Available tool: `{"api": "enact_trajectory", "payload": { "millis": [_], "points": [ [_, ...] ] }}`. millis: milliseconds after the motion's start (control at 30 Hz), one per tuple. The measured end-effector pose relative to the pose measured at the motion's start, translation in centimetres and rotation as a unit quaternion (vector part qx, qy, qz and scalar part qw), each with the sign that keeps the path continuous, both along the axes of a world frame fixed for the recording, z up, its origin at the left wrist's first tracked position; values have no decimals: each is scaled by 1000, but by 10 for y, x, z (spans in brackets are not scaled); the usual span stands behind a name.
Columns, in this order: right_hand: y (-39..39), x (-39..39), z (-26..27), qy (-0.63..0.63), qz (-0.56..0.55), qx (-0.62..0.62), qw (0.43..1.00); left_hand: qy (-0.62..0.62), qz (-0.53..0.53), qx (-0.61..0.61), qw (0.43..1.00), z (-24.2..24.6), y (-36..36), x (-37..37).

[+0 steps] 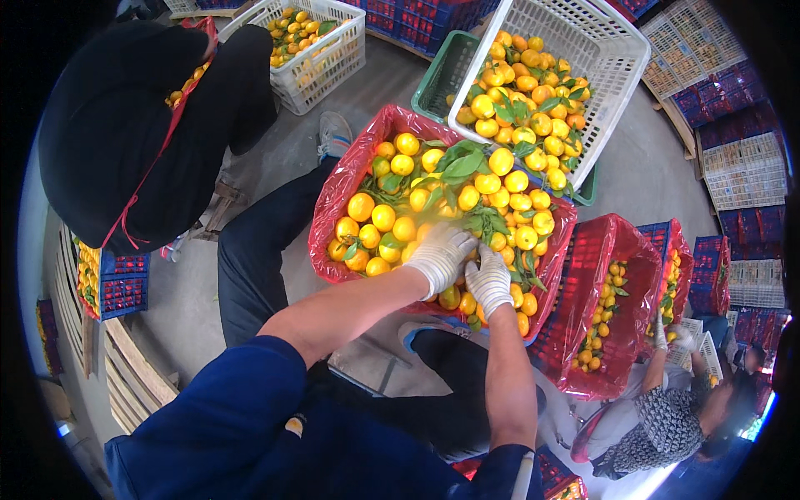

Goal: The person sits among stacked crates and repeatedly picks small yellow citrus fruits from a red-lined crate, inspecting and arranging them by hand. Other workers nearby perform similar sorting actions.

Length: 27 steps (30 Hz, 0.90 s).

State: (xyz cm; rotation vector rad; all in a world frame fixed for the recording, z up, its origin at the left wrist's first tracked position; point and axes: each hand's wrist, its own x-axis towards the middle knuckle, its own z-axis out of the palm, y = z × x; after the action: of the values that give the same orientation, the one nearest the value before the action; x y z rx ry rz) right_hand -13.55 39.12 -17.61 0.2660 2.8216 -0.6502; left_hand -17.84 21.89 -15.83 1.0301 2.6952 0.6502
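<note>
Before me is a crate lined with red plastic film (328,206), filled with yellow-orange mandarins (383,217) and loose green leaves (462,167). My left hand (440,255), in a striped knit glove, reaches across the middle of the fruit. Close beside it, nearer the crate's right side, my gloved right hand (489,280) is among the mandarins. A leafy sprig (486,222) lies just beyond my fingertips. Blur and the backs of the gloves hide what the fingers touch, so I cannot tell whether either hand grips a fruit.
A white crate (615,47) of leafy mandarins tilts over a green crate (431,78) at the far side. More red-lined crates (631,312) stand to my right, near a co-worker (665,415). Another person (144,137) bends at left. Stacked crates (744,169) line the far right.
</note>
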Motion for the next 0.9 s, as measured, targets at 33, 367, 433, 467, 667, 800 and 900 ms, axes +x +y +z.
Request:
{"api": "enact_trajectory", "payload": {
  "millis": [33,367,433,467,667,800,900],
  "points": [
    [0,-1,2,16,4,-3,1000,21,4,23,1000,1,-3,-1],
    [-2,5,1,40,-114,-153,981,8,60,-44,997,14,-27,0],
    [-2,6,0,38,-98,-168,980,1,66,-35,997,12,-28,2],
    [-3,6,-1,36,-104,-183,977,-2,70,-36,997,10,-29,3],
    [-10,1,3,24,-27,-31,999,-27,87,-38,995,12,-27,7],
    [-14,-7,11,-25,-1,-22,999,2,81,-74,994,18,-16,-1],
    [-11,-8,16,-71,30,-14,997,143,54,14,988,10,4,4]
  ]
}}
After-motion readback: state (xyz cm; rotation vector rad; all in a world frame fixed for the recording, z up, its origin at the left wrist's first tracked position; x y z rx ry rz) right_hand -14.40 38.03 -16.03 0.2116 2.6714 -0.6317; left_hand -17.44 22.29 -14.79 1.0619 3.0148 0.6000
